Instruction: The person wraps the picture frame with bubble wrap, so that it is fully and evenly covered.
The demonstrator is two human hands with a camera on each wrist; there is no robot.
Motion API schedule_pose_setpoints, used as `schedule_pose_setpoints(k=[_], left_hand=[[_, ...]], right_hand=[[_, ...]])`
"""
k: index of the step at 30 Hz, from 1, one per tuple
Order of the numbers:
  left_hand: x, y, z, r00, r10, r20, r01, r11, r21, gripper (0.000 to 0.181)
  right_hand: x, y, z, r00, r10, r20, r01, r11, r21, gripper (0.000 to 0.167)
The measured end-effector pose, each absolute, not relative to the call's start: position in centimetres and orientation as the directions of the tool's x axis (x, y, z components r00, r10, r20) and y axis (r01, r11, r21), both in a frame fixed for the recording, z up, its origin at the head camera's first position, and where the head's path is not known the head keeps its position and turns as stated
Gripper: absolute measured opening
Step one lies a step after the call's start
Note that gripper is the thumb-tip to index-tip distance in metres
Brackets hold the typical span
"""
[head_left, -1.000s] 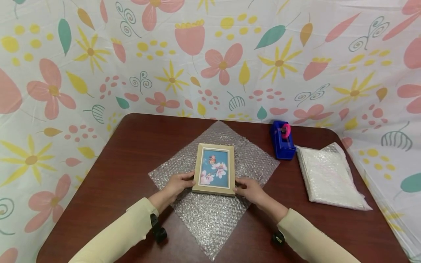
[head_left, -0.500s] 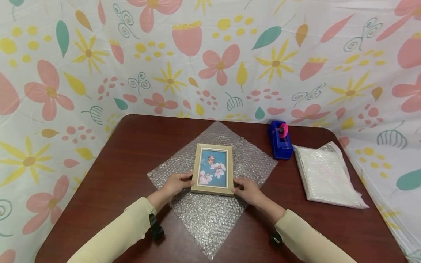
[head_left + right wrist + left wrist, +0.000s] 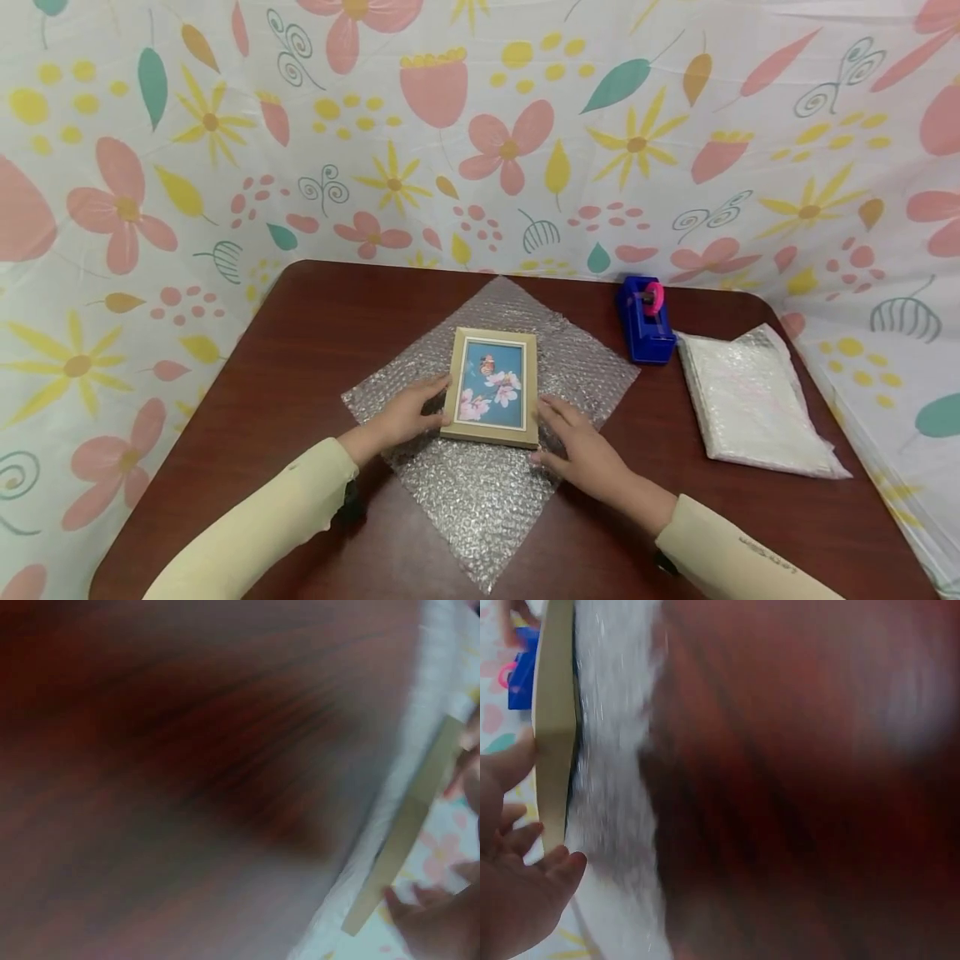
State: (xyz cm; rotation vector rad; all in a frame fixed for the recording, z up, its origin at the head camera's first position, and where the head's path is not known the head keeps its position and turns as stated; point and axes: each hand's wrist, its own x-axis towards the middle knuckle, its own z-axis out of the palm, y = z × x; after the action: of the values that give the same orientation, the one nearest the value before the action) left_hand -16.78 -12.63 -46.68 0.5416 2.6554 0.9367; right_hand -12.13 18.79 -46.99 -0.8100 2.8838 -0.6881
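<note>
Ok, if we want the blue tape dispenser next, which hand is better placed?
Probably the right hand: it is on the same side of the framed picture as the blue tape dispenser, and nearer to it. The left hand, at the opposite edge, would likely have to reach across.

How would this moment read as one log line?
picture frame: face up over bubble wrap; left hand: at frame's left; right hand: at frame's right; tape dispenser: back right

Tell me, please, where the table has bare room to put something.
Bare tabletop lies left of the bubble wrap, beyond the left sleeve, and between bubble wrap and white packet. Crowded: the middle, with picture frame, left hand and right hand.
</note>
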Motion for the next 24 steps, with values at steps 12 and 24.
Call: schedule_pose_setpoints(k=[12, 24], left_hand=[[-18.4, -12.6, -45.4, -0.784, 0.591, -0.191, 0.469, 0.765, 0.442, 0.073], [-18.8, -12.5, -44.8, -0.791, 0.553, -0.262, 0.435, 0.810, 0.394, 0.081]], right_hand=[[-11.5, 21.5, -48.1, -0.310, -0.948, 0.073, -0.923, 0.318, 0.215, 0.056], [-12.0, 20.4, -47.9, -0.149, -0.988, 0.034, -0.930, 0.152, 0.335, 0.040]])
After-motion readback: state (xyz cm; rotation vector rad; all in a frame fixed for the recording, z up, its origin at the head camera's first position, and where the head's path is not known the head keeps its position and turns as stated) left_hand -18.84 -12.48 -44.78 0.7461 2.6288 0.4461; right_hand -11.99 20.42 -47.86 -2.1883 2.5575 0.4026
